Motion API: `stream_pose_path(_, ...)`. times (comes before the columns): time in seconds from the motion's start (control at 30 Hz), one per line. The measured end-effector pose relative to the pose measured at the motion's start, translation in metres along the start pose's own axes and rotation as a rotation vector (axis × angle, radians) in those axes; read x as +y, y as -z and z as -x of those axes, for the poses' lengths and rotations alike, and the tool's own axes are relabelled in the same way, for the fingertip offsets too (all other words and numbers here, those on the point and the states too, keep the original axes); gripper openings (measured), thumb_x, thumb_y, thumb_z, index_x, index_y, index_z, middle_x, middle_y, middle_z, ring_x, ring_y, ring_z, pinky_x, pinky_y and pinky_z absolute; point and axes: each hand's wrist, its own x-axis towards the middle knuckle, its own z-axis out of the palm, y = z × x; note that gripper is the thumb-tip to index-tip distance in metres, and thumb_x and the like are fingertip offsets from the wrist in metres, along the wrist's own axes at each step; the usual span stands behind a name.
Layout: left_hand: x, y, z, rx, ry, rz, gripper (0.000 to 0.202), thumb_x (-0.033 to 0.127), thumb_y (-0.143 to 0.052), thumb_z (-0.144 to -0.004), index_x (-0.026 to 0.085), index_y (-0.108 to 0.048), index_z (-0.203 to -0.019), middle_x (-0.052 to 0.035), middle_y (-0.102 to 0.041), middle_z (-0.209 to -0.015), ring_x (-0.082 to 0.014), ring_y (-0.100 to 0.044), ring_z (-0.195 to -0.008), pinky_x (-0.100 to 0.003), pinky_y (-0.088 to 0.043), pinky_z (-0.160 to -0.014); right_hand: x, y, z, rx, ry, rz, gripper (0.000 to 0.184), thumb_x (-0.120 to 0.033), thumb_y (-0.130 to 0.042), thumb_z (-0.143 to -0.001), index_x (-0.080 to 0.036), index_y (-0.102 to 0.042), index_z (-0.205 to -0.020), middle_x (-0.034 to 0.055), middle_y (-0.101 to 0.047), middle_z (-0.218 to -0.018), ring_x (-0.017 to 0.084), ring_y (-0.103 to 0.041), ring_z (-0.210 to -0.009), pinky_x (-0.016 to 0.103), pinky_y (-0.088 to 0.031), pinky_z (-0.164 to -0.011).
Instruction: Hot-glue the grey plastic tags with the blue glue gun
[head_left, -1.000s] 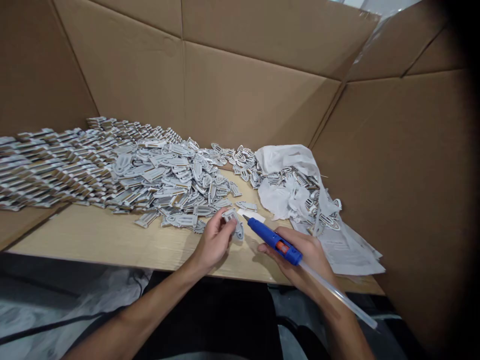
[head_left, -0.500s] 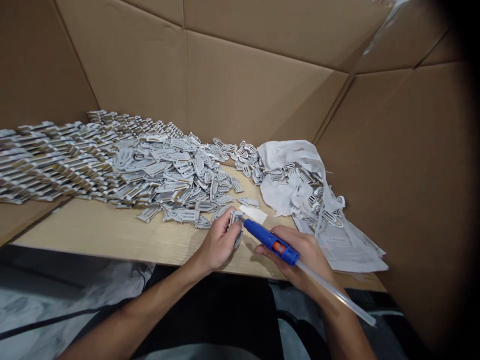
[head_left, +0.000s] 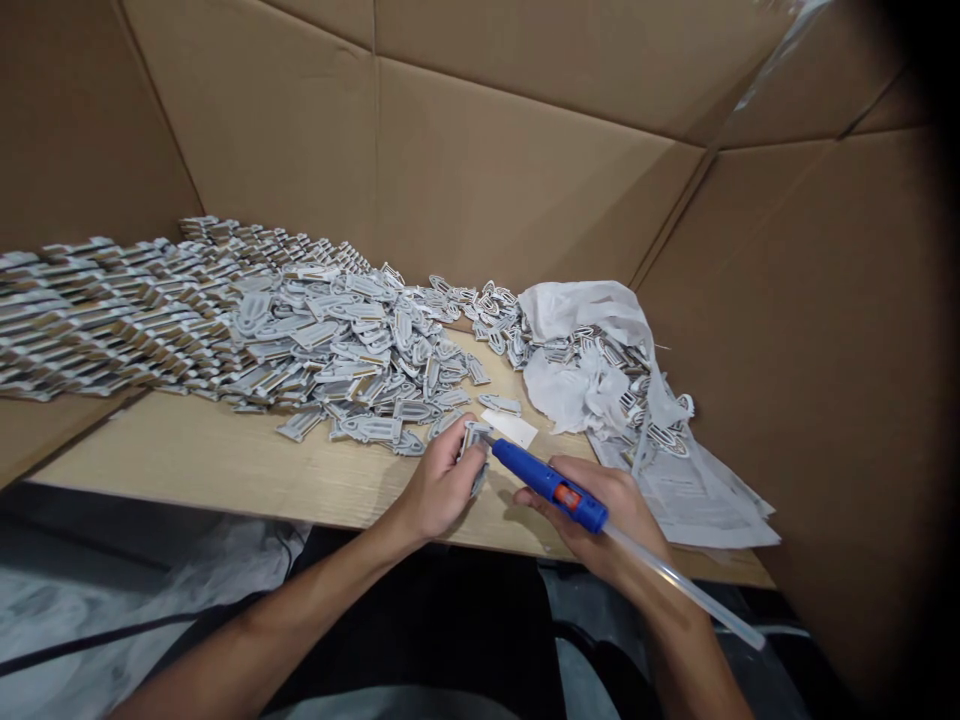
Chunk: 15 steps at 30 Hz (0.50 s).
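Near the front of the wooden tabletop, my left hand [head_left: 442, 482] is closed on a small grey plastic piece [head_left: 475, 436], pinched between thumb and fingers. My right hand [head_left: 600, 500] grips a blue glue gun [head_left: 551, 482], its handle hidden behind the palm. The gun's nozzle points left and is at the grey piece; whether it touches cannot be made out. A long clear glue stick [head_left: 686, 590] sticks out of the gun's back end. Just behind my left hand lie a white card [head_left: 511, 428] and a loose grey piece [head_left: 501, 404].
A heap of grey pieces [head_left: 337, 340] covers the table's left middle, beside stacked rows of pieces [head_left: 97, 320]. On the right, a torn white bag [head_left: 585, 300] holds more pieces. Cardboard walls [head_left: 540, 170] enclose the back and sides. The wooden table [head_left: 187, 450] ends in front of me.
Both hands hold nearly the same pose, with the glue gun still at the grey piece. The whole view has shifted slightly.
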Motion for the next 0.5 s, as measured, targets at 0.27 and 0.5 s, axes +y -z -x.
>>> stream_pose_path(0.27,0.0006,-0.0002,0.001,0.026,-0.017,-0.063,0.018,0.032,-0.047,-0.102,0.018,-0.055,-0.094,-0.0002,-0.059,-0.088,-0.0147,-0.052,-0.084,-0.025,-0.043,-0.081,-0.0051,-0.0014,-0.0002,-0.001,0.013,0.013,0.031,-0.039,-0.07,-0.098,-0.021,-0.056,-0.078,-0.0043,-0.054,-0.07,0.011,-0.05,-0.06,0.022,-0.036,-0.06)
stream_pose_path(0.5,-0.001,-0.0004,0.0016,0.042,-0.01,-0.174,0.017,0.03,-0.045,-0.103,0.019,-0.054,-0.095,-0.0002,-0.058,-0.084,-0.0152,-0.051,-0.076,-0.027,-0.043,-0.077,-0.0054,-0.009,0.001,-0.034,0.05,0.061,0.025,-0.03,-0.067,-0.099,-0.022,-0.052,-0.081,-0.0028,-0.054,-0.076,0.012,-0.057,-0.064,0.022,-0.039,-0.063)
